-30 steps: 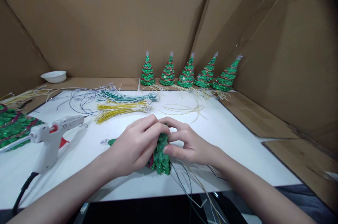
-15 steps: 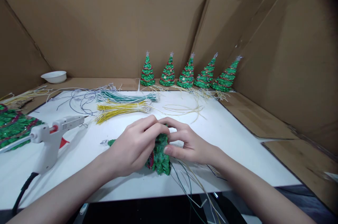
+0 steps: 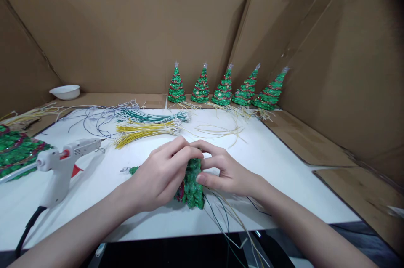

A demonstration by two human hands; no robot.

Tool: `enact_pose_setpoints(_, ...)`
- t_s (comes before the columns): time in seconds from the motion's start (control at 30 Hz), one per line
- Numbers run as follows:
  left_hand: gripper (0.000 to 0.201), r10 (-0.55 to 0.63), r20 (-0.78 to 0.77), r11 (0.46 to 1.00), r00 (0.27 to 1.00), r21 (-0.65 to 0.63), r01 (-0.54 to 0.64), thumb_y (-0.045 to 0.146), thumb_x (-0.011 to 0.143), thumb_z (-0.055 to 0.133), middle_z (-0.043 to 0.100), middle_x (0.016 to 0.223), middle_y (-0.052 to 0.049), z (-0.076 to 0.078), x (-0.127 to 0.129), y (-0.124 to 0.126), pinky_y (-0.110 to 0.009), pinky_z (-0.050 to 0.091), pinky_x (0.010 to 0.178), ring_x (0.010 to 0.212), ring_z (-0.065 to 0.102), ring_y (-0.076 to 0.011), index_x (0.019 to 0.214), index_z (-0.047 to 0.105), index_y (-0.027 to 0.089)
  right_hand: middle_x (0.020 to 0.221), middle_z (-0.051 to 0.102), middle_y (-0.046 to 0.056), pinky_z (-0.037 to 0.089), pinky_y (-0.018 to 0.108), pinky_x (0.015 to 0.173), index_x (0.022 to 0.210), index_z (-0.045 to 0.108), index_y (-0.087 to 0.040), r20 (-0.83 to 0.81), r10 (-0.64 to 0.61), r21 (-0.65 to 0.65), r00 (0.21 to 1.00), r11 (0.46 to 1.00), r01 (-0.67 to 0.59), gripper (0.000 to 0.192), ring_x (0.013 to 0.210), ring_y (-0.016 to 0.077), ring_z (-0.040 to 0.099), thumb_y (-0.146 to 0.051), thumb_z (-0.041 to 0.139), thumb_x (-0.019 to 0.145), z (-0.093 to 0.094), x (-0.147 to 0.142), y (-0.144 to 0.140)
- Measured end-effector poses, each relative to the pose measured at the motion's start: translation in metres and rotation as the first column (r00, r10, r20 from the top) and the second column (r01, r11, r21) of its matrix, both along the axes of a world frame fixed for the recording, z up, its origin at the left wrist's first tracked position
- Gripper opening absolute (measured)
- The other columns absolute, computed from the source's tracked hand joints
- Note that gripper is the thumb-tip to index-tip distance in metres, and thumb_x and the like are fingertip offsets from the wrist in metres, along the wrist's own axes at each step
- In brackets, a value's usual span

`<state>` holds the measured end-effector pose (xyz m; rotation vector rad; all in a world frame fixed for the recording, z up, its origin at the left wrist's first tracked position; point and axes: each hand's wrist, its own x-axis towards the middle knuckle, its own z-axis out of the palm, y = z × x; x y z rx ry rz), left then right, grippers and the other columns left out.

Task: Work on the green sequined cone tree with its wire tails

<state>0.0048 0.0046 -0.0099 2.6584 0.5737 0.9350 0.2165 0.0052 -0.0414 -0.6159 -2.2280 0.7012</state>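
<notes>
A small green glittery Christmas tree (image 3: pixel 193 190) with a red garland lies on its side on the white table, its clear star tip (image 3: pixel 125 170) pointing left. My left hand (image 3: pixel 159 175) is wrapped over its middle, hiding much of it. At the tree's base, my right hand (image 3: pixel 217 169) has bent fingers pressed against the edge, thumb near the underside. Whether the right fingers pinch anything small there is hidden. Green and yellow wires (image 3: pixel 225 217) trail from near the base over the table's front edge.
At left, a white glue gun (image 3: pixel 59 171) stands before a larger green tree (image 3: pixel 19 152). Behind my hands lie a yellow wire bundle (image 3: pixel 147 130) and a green wire bundle (image 3: pixel 151 115). Several finished trees (image 3: pixel 222 87) line the back cardboard wall (image 3: pixel 126 32). A white bowl (image 3: pixel 65 92) sits back left.
Almost nothing differs. Both hands stay on the tree, with only a very slight shift of the fingers and the tree.
</notes>
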Motion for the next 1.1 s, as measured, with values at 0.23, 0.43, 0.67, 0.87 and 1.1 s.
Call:
enact_pose_setpoints(0.23,0.027,-0.009,-0.005,1.000,1.000,0.008,0.009,0.007,0.092,0.033,0.052,0.089,-0.005,0.0002,0.0006,-0.0003,-0.027,0.043,0.066,0.074,0.049,-0.0164,0.107,0.053,0.016,0.118,0.057,0.011,0.047,0.041,0.096,0.079,0.070,-0.016,-0.001,0.001,-0.007,1.000,1.000,-0.001,0.039,0.109,0.0224,0.058,-0.048,0.054,0.095,0.0005,0.0001,-0.0001)
enact_pose_setpoints(0.43,0.026,0.014,-0.020,0.999,1.000,0.044,-0.013,0.006,0.091,0.034,0.053,0.088,-0.005,-0.0012,0.0004,0.0005,-0.026,0.043,0.064,0.073,0.049,-0.0163,0.106,0.053,0.017,0.118,0.057,0.012,0.047,0.040,0.096,0.081,0.071,-0.016,0.008,-0.008,-0.006,1.000,1.000,0.008,0.042,0.110,0.0227,0.058,-0.049,0.051,0.096,0.0010,0.0005,-0.0007)
enact_pose_setpoints(0.67,0.031,0.030,-0.018,0.997,0.999,0.075,-0.029,0.001,0.086,0.036,0.053,0.086,-0.004,-0.0020,0.0016,0.0012,-0.024,0.042,0.063,0.073,0.050,-0.0154,0.105,0.056,0.015,0.119,0.057,0.012,0.046,0.040,0.098,0.085,0.072,-0.016,0.017,-0.006,-0.019,1.000,1.000,0.007,0.042,0.112,0.0233,0.057,-0.050,0.050,0.097,0.0017,-0.0002,-0.0004)
enact_pose_setpoints(0.87,0.034,0.034,-0.014,0.994,0.999,0.108,-0.032,0.000,0.083,0.036,0.050,0.082,-0.002,0.0004,0.0021,0.0008,-0.022,0.041,0.059,0.069,0.049,-0.0138,0.103,0.058,0.017,0.121,0.056,0.012,0.045,0.042,0.100,0.090,0.072,-0.017,0.028,0.003,-0.020,1.000,1.000,-0.002,0.038,0.112,0.0239,0.056,-0.047,0.050,0.097,0.0025,0.0003,-0.0005)
enact_pose_setpoints(1.1,0.033,0.037,-0.030,0.996,0.999,0.086,-0.034,0.001,0.085,0.036,0.051,0.082,-0.002,0.0004,0.0015,0.0016,-0.022,0.042,0.059,0.069,0.050,-0.0140,0.103,0.058,0.018,0.121,0.056,0.011,0.046,0.042,0.100,0.089,0.072,-0.017,0.031,-0.001,-0.019,1.000,1.000,0.002,0.039,0.112,0.0242,0.057,-0.048,0.050,0.097,0.0028,0.0006,-0.0010)
